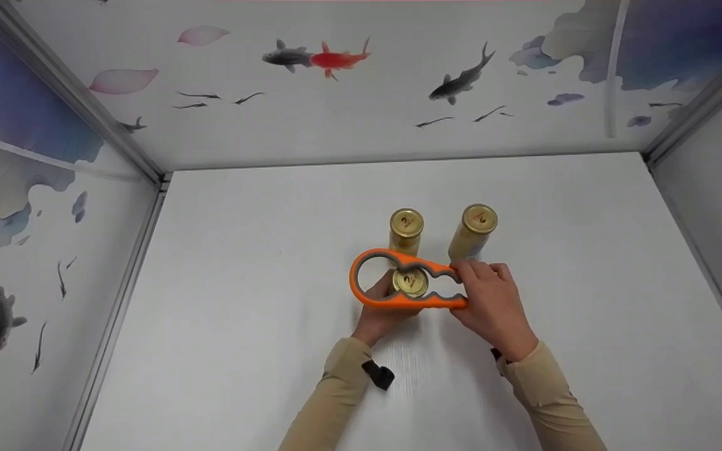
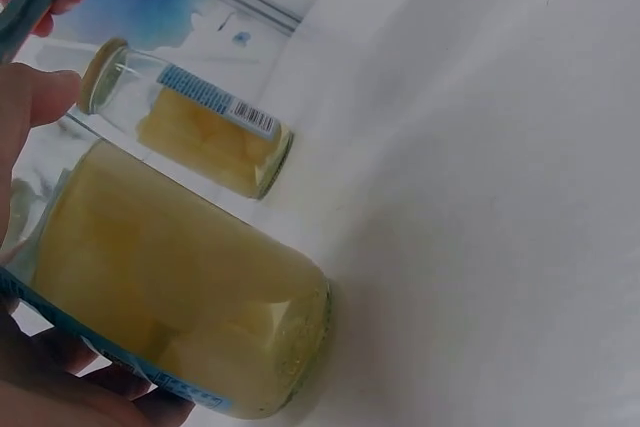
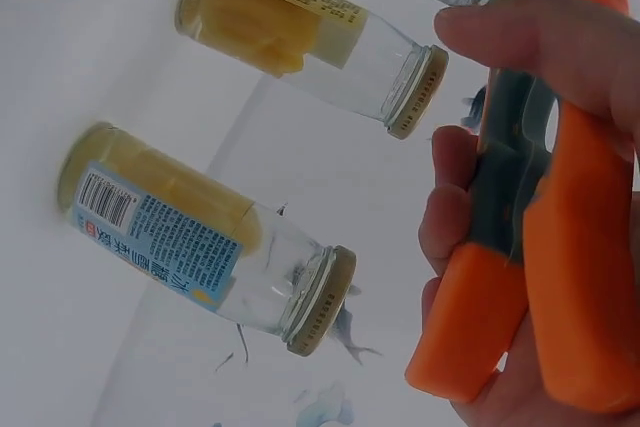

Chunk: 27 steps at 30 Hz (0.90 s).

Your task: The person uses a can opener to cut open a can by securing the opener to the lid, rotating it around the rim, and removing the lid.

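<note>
An orange jar opener [image 1: 398,300] with a grey lining lies across the gold lid of a glass jar [image 1: 410,282] of yellow contents, the lid sitting in its middle hole. My left hand [image 1: 378,308] grips that jar's body below the opener; in the left wrist view the jar [image 2: 170,317] fills the lower left, with my fingers [image 2: 30,107] around it. My right hand [image 1: 489,304] grips the opener's right end. The right wrist view shows its fingers [image 3: 540,37] curled round the orange handle [image 3: 580,277].
Two more gold-lidded jars stand just behind: one [image 1: 407,225] right behind the held jar, one [image 1: 477,228] close to my right hand's knuckles. White tabletop [image 1: 242,300] with fish-patterned walls on the left, back and right.
</note>
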Motion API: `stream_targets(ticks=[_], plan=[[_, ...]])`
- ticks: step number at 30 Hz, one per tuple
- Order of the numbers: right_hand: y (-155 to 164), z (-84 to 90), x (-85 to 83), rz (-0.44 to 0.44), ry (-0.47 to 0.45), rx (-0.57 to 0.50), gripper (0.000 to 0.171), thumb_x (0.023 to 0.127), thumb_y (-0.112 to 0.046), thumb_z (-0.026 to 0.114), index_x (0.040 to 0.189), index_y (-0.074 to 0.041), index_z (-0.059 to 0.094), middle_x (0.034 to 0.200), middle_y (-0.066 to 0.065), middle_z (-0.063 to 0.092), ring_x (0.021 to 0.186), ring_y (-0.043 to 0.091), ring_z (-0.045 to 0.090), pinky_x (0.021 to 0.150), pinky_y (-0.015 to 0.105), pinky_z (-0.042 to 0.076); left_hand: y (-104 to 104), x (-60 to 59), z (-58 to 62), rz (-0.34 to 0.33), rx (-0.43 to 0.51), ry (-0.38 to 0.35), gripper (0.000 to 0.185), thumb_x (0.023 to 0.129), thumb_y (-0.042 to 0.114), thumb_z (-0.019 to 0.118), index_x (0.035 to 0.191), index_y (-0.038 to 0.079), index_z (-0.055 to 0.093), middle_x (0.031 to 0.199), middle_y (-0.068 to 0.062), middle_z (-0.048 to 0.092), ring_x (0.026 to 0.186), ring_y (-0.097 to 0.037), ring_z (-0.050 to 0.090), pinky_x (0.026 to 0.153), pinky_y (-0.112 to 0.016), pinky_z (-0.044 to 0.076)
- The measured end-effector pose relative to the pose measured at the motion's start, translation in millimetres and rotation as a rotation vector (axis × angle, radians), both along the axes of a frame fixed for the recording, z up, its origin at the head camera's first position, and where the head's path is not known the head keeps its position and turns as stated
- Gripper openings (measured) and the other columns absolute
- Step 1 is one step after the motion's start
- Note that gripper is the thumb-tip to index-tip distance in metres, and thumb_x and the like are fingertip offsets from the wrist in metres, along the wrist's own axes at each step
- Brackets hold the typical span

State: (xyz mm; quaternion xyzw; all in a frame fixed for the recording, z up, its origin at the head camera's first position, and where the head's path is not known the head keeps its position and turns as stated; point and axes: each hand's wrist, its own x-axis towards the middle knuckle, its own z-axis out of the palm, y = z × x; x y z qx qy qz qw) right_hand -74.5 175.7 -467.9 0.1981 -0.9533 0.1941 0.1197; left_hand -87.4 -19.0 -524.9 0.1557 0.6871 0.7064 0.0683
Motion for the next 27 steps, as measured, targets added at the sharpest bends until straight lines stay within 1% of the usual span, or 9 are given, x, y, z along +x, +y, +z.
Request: stream_targets(ticks=[3,5,7,10,15,18,21,25,27], plan=[[-0.7,-1.6,-0.2,0.003,0.006,-0.001,0.047,0.065,-0.003,0.082,0.106,-0.003,0.060,0.094,0.010,0.063,0.088,0.028,0.058,0.083,0.044,0.039,1.2,3.9,1.2,0.016,-0.033,-0.038,0.050,0.086,0.003,0.069,0.133,0.007,0.054,0.122,0.001,0.062,0.103,-0.013,0.055,0.088,-0.030,0.047],[-0.8,-2.1,-0.6,0.008,0.012,0.001,0.047,0.066,-0.003,0.082,0.107,-0.004,0.060,0.094,0.010,0.063,0.088,0.027,0.058,0.083,0.043,0.039,1.5,6.1,2.8,0.034,-0.066,-0.051,0.049,0.086,0.004,0.070,0.133,0.008,0.055,0.118,0.005,0.063,0.097,-0.013,0.053,0.082,-0.028,0.047],[-0.4,-2.4,-1.3,0.014,0.021,0.003,0.048,0.066,-0.003,0.082,0.108,-0.004,0.060,0.095,0.010,0.064,0.089,0.027,0.059,0.082,0.044,0.039,0.5,8.5,4.3,0.053,-0.079,-0.086,0.049,0.085,0.006,0.071,0.132,0.010,0.057,0.114,0.008,0.064,0.093,-0.012,0.052,0.079,-0.027,0.047],[0.4,-2.2,-2.4,0.027,0.033,0.007,0.049,0.066,-0.003,0.082,0.109,-0.004,0.061,0.095,0.010,0.065,0.088,0.028,0.059,0.081,0.044,0.039,0.4,9.4,5.2,0.051,-0.092,-0.072,0.049,0.085,0.006,0.071,0.132,0.010,0.056,0.116,0.007,0.064,0.095,-0.012,0.052,0.082,-0.028,0.046],[1.9,-2.6,-3.1,0.047,0.028,0.024,0.048,0.066,-0.004,0.082,0.109,-0.004,0.061,0.094,0.010,0.064,0.086,0.028,0.059,0.080,0.046,0.041,3.0,10.2,5.6,0.042,-0.102,-0.022,0.052,0.084,0.004,0.071,0.133,0.005,0.054,0.123,0.001,0.061,0.106,-0.013,0.055,0.093,-0.032,0.046],[2.2,-2.4,-1.2,0.042,0.020,0.040,0.049,0.066,-0.004,0.082,0.110,-0.004,0.061,0.096,0.011,0.065,0.087,0.028,0.060,0.080,0.046,0.042,5.6,10.8,7.1,0.042,-0.127,-0.013,0.052,0.084,0.005,0.072,0.133,0.004,0.053,0.125,0.000,0.060,0.110,-0.013,0.054,0.096,-0.032,0.044],[0.9,-1.0,3.2,0.035,0.014,0.064,0.052,0.066,-0.005,0.082,0.112,-0.002,0.060,0.098,0.012,0.066,0.089,0.029,0.061,0.080,0.046,0.044,6.4,11.4,9.0,0.073,-0.139,-0.042,0.051,0.082,0.007,0.075,0.130,0.003,0.055,0.122,0.000,0.061,0.110,-0.012,0.055,0.096,-0.031,0.044],[-2.2,2.7,9.7,0.042,0.018,0.105,0.055,0.067,-0.008,0.081,0.115,-0.002,0.057,0.095,0.011,0.065,0.086,0.027,0.061,0.077,0.044,0.046,3.8,9.7,10.1,0.111,-0.083,-0.060,0.050,0.079,0.003,0.076,0.125,-0.001,0.057,0.119,-0.006,0.062,0.110,-0.017,0.056,0.097,-0.034,0.043],[-3.1,5.0,11.9,0.044,0.026,0.120,0.055,0.067,-0.009,0.081,0.115,-0.002,0.056,0.091,0.009,0.064,0.082,0.026,0.061,0.074,0.043,0.047,2.2,8.7,10.8,0.099,-0.048,-0.054,0.050,0.079,0.000,0.075,0.125,-0.003,0.057,0.120,-0.009,0.062,0.111,-0.019,0.055,0.098,-0.036,0.041]])
